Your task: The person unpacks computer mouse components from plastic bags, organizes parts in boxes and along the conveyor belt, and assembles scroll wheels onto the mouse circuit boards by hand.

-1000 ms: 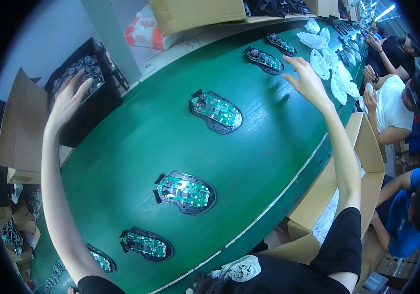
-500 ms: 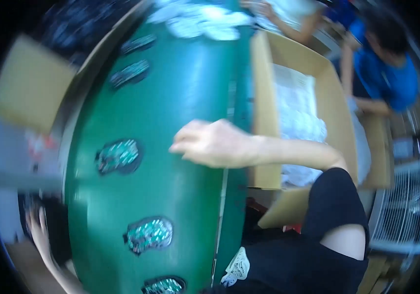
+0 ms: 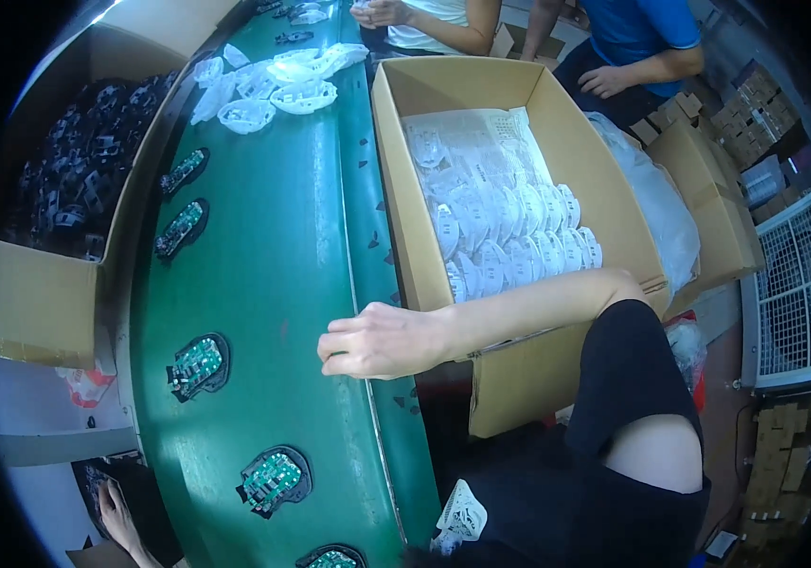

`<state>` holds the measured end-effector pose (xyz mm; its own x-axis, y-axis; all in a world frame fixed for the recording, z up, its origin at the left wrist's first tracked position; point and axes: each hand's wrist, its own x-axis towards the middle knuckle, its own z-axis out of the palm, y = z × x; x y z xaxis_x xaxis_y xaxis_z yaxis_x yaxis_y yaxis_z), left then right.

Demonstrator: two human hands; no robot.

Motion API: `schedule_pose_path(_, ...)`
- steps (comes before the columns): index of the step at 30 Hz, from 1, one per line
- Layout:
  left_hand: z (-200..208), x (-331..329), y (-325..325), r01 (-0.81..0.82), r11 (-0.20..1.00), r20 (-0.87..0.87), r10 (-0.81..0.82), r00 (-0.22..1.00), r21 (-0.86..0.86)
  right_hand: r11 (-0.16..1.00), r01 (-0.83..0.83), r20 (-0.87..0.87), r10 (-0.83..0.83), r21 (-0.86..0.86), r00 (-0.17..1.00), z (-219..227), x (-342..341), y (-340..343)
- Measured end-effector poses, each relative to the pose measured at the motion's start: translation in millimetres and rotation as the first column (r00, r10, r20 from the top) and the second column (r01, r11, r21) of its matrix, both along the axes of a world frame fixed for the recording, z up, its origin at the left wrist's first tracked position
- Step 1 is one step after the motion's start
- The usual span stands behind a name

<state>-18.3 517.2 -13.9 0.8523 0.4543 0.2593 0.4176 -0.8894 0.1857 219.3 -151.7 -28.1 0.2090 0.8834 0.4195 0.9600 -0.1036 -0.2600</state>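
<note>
My right hand is over the right part of a green conveyor belt, fingers curled in; whatever they may hold is hidden. To its left lies a green circuit board in a black shell. Another circuit board in a black shell lies nearer me, and a third is cut off by the lower edge. At the far lower left my left hand has its fingers stretched out over a dark surface, beyond the belt's left edge. Two more boards lie farther up the belt.
A cardboard box of clear plastic shells stands right of the belt. Clear plastic pieces lie at the belt's far end. Left is a box of black parts. Two people work at the back; a white grille is far right.
The view has turned and sharpened; the belt and both boxes appear shifted left. In the picture my right hand is lower, and my left hand sits lower and farther right.
</note>
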Motion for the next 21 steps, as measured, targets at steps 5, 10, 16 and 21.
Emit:
schedule_pose_path(5,30,32,-57,-0.143,0.981,0.020,0.142,0.990,0.135,1.000,0.005,-0.006,-0.005,-0.003,1.000,1,-2,-5)
schedule_pose_path(10,51,18,-42,-0.303,0.946,0.257,0.266,0.929,0.115,0.995,-0.025,-0.098,0.034,0.095,0.995,3,-1,1)
schedule_pose_path(16,88,22,-183,0.020,0.913,0.533,0.220,0.817,-0.408,0.999,-0.012,-0.067,0.015,0.053,0.998,3,7,6)
schedule_pose_path(21,45,40,-367,0.333,0.908,0.332,-0.241,0.912,-0.255,0.998,-0.047,-0.254,0.037,-0.035,0.966,6,27,24)
